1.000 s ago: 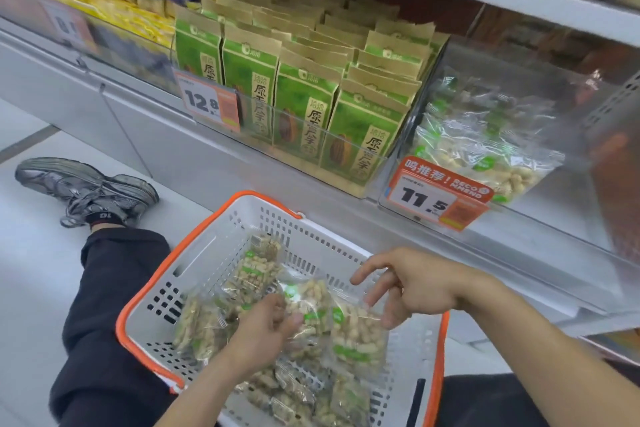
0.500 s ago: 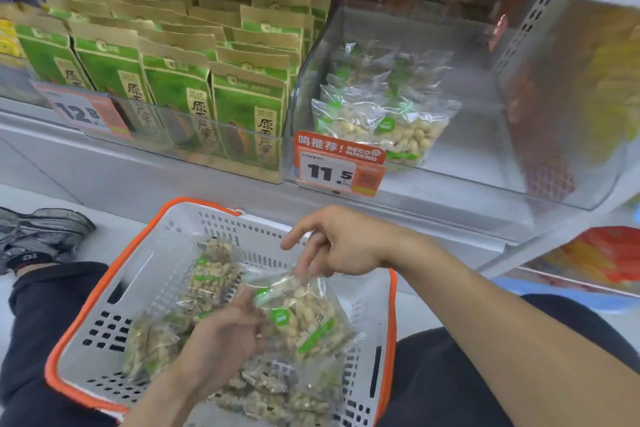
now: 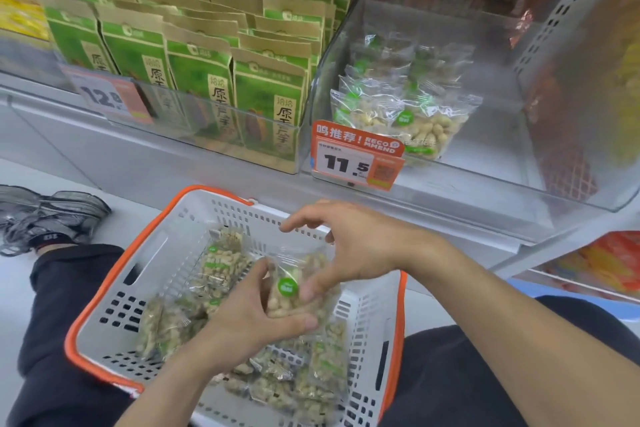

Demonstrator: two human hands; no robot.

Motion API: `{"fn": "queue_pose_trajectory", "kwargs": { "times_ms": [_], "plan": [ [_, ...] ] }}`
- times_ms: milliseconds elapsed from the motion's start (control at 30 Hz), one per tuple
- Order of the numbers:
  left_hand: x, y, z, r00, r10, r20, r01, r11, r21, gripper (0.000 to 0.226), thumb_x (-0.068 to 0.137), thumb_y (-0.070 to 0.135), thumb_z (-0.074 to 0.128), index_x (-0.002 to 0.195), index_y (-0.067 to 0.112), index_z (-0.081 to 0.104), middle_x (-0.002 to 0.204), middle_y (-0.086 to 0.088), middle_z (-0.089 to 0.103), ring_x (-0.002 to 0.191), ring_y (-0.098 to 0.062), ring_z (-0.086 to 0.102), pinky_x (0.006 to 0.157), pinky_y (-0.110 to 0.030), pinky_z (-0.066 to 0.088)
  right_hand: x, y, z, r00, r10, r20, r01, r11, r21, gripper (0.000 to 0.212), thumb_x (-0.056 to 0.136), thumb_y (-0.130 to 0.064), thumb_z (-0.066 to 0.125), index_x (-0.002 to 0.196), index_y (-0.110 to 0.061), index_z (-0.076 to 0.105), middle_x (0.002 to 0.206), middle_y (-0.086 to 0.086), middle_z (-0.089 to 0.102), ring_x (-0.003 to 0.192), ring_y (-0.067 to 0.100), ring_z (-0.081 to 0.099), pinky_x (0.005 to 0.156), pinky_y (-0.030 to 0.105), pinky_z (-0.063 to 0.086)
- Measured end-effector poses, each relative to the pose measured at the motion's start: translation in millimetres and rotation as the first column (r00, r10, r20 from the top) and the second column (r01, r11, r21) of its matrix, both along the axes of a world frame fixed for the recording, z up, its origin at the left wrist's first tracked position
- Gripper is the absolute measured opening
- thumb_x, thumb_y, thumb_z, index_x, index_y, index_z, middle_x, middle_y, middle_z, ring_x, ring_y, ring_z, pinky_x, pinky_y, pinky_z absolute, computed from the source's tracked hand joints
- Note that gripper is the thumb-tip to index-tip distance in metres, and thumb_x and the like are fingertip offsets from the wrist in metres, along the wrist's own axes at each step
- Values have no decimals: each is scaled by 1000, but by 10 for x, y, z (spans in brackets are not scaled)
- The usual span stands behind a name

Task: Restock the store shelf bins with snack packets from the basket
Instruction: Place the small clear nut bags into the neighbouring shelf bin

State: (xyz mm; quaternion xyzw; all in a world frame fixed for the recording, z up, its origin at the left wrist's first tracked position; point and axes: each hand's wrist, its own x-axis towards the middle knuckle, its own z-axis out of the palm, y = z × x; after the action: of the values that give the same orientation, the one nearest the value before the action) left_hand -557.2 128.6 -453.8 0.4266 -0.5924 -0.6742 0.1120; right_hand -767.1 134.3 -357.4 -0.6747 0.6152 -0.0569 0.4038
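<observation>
Right hand now on packet — both hands gripping

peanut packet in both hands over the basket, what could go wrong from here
1. The peanut packet is pinched only at its edges by the left hand and right hand; slick film could slip and drop back into the basket.
2. The clear bin holds packets stacked at its left side; a careless placement might topple them.
3. The price tag hangs on the bin's front lip and could get knocked.
</observation>
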Motion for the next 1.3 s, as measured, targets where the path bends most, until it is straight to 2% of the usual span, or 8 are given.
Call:
{"fn": "queue_pose_trajectory", "kwargs": {
  "times_ms": [133, 300, 467, 833, 933, 1033, 1200, 1300],
  "plan": [
    [-34, 17, 150, 997, -54, 47, 59, 992, -109, 81, 53, 35, 97, 110, 49, 40, 106, 18, 59, 91, 16, 61, 77, -6, 47, 7, 37, 110, 993, 94, -70, -87, 992, 94, 109, 54, -54, 93, 146, -45, 34, 149, -20, 41, 135, 4, 41, 111, 36, 41],
    [-38, -41, 313, 992, -119, -49, 113, 988, -104, 81, 57, 31, 97, 124, 28, 53, 105, -10, 73, 93, -26, 73, 87, -49, 57, -17, 64, 194, 983, 144, -118, -124, 980, 158, 111, 48, -53, 96, 141, -48, 35, 129, -24, 52, 120, 6, 52, 104, 35, 47],
    [-71, -146, 505, 982, -124, -142, 100, 981, -165, 56, 54, 22, 97, 102, 25, 68, 94, -10, 76, 87, -28, 74, 81, -40, 59, -98, 39, 285, 999, -9, -36, 10, 999, 30, 81, 50, -61, 91, 120, -40, 56, 106, -17, 61, 93, 4, 61, 87, 36, 56],
    [-345, -206, 824, 941, 33, -336, -111, 970, -216, 97, 38, 64, 91, 116, 12, 65, 110, -6, 74, 100, -21, 72, 78, -23, 57, -443, 188, 630, 998, -34, 57, 48, 965, -258, 66, 51, -51, 96, 101, -33, 58, 94, -9, 68, 79, 7, 65, 66, 38, 54],
    [-496, -225, 947, 876, 203, -438, -304, 937, -174, 52, 70, 60, 74, 104, 20, 73, 107, -4, 74, 99, -19, 71, 81, -26, 57, -687, 321, 841, 973, -42, 228, 132, 910, -393, 65, 53, -32, 100, 106, -24, 63, 99, -1, 72, 88, 18, 71, 75, 44, 58],
    [-652, -264, 1113, 842, 294, -451, -454, 838, -301, 9, 92, 26, 66, 95, 20, 73, 94, -1, 75, 89, -16, 70, 77, -21, 53, -937, 463, 979, 923, -35, 382, 273, 758, -592, 63, 57, -23, 97, 111, -16, 66, 106, -4, 72, 97, 13, 70, 84, 28, 54],
    [-976, -310, 1369, 953, 67, -297, -289, 501, -816, 17, 93, 17, 59, 108, 20, 66, 111, 8, 63, 111, -14, 58, 94, -21, 43, -1270, 468, 928, 849, -89, 521, 520, 317, -793, 62, 64, -25, 90, 118, -17, 60, 111, -17, 69, 106, 8, 64, 91, 26, 49],
    [-1191, -424, 1350, 995, -31, -93, -81, 287, -955, 32, 92, 21, 59, 122, 11, 60, 127, 0, 53, 129, -15, 44, 109, -26, 34, -1461, 504, 883, 868, -238, 437, 490, 262, -831, 62, 61, -24, 93, 115, -30, 62, 110, -22, 67, 101, 4, 63, 88, 22, 48]
  ]
}}
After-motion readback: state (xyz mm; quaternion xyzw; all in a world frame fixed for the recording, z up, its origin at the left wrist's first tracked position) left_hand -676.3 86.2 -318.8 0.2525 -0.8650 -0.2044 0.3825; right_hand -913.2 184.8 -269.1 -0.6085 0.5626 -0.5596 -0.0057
